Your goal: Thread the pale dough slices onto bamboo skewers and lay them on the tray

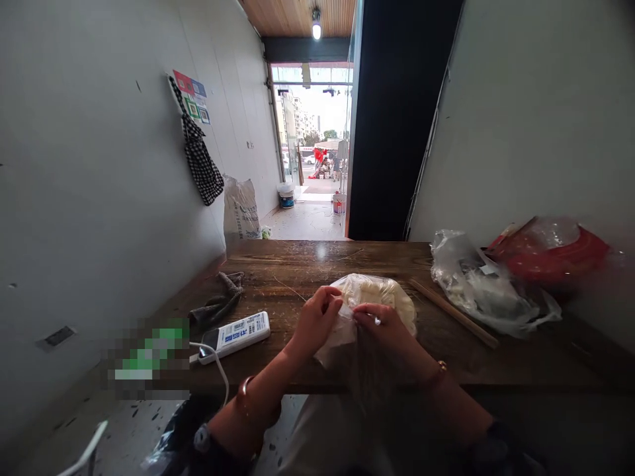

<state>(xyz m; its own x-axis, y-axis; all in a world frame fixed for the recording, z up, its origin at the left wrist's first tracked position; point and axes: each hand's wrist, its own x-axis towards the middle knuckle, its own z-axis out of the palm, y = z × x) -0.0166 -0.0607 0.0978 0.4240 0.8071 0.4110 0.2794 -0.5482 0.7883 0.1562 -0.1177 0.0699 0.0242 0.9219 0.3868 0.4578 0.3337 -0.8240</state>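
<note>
A clear plastic bag (337,344) hangs over the near edge of a wooden table, pinched between my two hands. My left hand (320,314) grips the thin film with its fingertips, and my right hand (380,322), wearing a ring, pinches it just to the right. Behind my fingers sits a round plate of pale, dough-like pieces (404,301), partly covered by the film. What the pieces are exactly, I cannot make out. To the right of the plate, a wooden rolling pin (456,314) lies at a slant.
Left on the table (278,254) are a white power bank (243,334) with a cable and a dark grey cloth (221,301). Crumpled clear plastic bags (476,284) and a red bag (555,254) lie at the right by the wall. A white sack (242,211) stands beyond the table.
</note>
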